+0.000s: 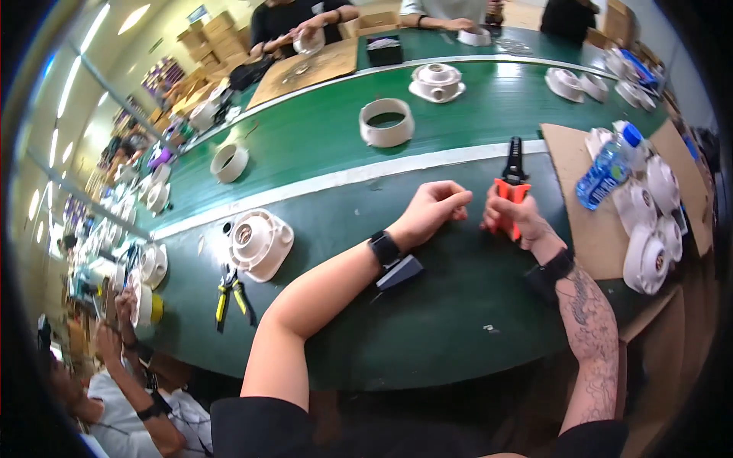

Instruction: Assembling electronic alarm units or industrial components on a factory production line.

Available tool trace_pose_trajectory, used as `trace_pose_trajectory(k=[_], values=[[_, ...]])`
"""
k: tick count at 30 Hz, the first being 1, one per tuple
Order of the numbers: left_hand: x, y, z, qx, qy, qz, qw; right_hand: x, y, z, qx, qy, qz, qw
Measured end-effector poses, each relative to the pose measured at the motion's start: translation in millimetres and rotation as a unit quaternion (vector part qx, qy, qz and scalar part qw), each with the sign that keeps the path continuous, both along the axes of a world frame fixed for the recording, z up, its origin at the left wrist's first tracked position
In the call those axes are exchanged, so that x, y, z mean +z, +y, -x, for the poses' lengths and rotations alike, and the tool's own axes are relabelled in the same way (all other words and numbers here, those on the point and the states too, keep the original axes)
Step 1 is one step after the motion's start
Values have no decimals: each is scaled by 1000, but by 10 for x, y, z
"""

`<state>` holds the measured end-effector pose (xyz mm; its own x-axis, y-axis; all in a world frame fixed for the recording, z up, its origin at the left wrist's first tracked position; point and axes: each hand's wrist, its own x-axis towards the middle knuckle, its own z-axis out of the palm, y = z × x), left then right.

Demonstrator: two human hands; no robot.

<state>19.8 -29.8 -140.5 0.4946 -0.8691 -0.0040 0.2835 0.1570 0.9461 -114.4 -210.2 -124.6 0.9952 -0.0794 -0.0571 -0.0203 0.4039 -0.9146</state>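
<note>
My right hand is wrapped around the orange handles of a wire stripper, whose black jaws point away from me. To its left, my left hand is held over the green work table with thumb and fingers pressed together; anything between them is too small or hidden to make out. Beside my left forearm lies a dark grey wedge-shaped block. Farther left, a white round housing on a squarish base rests on the table. Just below it are pliers with yellow-and-black handles.
White rings and a white housing sit on the green conveyor belt. On the right, cardboard carries several white housings and a blue-capped water bottle. Co-workers sit across the belt and at my left.
</note>
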Motion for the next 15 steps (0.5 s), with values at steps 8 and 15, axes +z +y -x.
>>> trace_pose_trajectory(k=[8, 15], values=[[248, -1, -46, 13, -4, -148, 989, 34, -30, 4, -37, -20, 24, 999], [765, -549, -575, 17, -97, -228, 969, 0, -83, -59, -148, -37, 220, 964]])
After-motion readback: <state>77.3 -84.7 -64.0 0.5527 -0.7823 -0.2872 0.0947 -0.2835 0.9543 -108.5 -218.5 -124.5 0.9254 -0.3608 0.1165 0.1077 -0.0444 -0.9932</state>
